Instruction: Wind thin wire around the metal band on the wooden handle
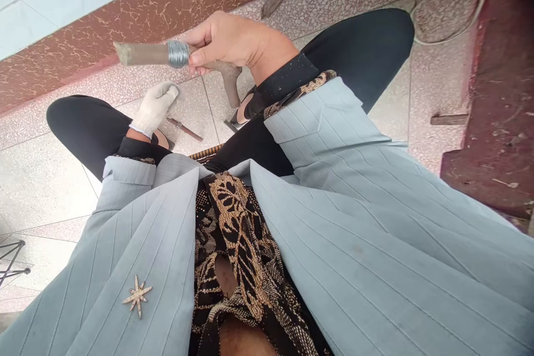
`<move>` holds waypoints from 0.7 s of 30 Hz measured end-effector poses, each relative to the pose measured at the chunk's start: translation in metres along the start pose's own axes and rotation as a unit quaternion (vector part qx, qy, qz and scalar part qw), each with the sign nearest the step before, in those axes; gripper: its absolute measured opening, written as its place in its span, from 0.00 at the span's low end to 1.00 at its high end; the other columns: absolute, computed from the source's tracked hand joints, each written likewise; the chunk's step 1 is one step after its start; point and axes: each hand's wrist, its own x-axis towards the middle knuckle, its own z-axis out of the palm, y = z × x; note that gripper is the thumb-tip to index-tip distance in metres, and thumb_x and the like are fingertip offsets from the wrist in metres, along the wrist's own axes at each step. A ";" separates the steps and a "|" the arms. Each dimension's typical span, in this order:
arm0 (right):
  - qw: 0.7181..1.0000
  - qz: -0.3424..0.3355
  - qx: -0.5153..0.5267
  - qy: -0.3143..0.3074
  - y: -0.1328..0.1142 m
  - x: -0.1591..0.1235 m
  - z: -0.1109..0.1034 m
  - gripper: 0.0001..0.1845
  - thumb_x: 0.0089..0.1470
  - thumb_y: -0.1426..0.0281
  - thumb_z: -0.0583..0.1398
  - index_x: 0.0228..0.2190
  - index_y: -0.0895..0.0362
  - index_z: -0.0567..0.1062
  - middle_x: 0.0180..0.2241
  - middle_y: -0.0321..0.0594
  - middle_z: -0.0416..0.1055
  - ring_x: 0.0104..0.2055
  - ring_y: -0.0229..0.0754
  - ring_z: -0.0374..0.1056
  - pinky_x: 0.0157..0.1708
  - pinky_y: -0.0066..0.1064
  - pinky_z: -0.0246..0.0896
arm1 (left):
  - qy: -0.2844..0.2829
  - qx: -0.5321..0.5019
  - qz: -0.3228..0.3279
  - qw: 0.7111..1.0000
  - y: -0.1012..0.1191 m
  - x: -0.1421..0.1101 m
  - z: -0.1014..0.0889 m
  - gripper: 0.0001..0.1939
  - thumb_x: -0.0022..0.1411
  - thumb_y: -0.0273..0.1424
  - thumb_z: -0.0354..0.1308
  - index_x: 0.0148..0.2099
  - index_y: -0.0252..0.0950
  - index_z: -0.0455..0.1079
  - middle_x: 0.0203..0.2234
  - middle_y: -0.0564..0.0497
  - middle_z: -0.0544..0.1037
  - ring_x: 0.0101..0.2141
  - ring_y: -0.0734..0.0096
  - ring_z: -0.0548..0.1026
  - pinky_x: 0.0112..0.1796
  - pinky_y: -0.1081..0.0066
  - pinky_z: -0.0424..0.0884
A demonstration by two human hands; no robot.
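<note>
My right hand (pixel 227 40) is bare and closed on a grey-brown wooden tool (pixel 142 54). The tool is held level above my knees, its free end pointing left. A band of grey metal wire (pixel 178 53) is wound round it just beside my fingers. A bent part of the tool (pixel 231 84) hangs down below the hand. My left hand (pixel 155 107) wears a white glove and reaches down toward the floor between my legs. Its fingers are together and curled away from me, so what is in them is hidden. A thin rusty rod (pixel 184 129) lies on the tiles just below it.
I sit low in a pale grey striped jacket (pixel 367 217) and black trousers (pixel 367 44) over a speckled tiled floor (pixel 37 178). A red-brown wall base (pixel 137 11) runs behind. A dark red ledge (pixel 500 94), grey cable (pixel 454 28) and a small wood piece (pixel 449 119) are at right.
</note>
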 end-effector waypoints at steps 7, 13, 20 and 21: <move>0.929 0.162 -0.306 0.133 -0.006 0.005 0.008 0.08 0.65 0.79 0.65 0.43 0.69 0.84 0.25 0.32 0.67 0.31 0.34 0.64 0.35 0.26 0.58 | -0.037 0.086 0.023 0.995 0.015 -0.009 0.004 0.12 0.71 0.32 0.55 0.31 0.38 0.70 0.20 0.55 0.63 0.26 0.71 0.65 0.30 0.70 0.64; 0.877 0.286 -0.326 -0.209 -0.006 -0.001 0.007 0.10 0.61 0.83 0.67 0.44 0.68 0.87 0.21 0.29 0.70 0.27 0.32 0.65 0.38 0.26 0.61 | -0.003 0.106 0.041 0.994 0.005 -0.005 -0.008 0.13 0.69 0.37 0.58 0.32 0.39 0.70 0.24 0.53 0.68 0.33 0.67 0.70 0.34 0.68 0.67; 0.998 0.030 -0.005 0.055 -0.003 -0.006 -0.008 0.05 0.58 0.74 0.69 0.37 0.64 0.82 0.26 0.34 0.76 0.28 0.30 0.66 0.33 0.25 0.61 | 0.043 -0.031 0.034 0.998 -0.010 0.003 -0.009 0.23 0.75 0.55 0.54 0.37 0.42 0.66 0.20 0.56 0.58 0.27 0.69 0.67 0.32 0.65 0.66; 0.996 0.030 0.029 0.074 -0.001 -0.006 -0.008 0.07 0.56 0.73 0.69 0.37 0.64 0.82 0.27 0.37 0.77 0.28 0.30 0.67 0.33 0.26 0.60 | 0.031 -0.034 0.033 0.998 -0.009 0.002 -0.008 0.24 0.74 0.57 0.56 0.37 0.42 0.66 0.19 0.56 0.57 0.26 0.69 0.67 0.31 0.65 0.67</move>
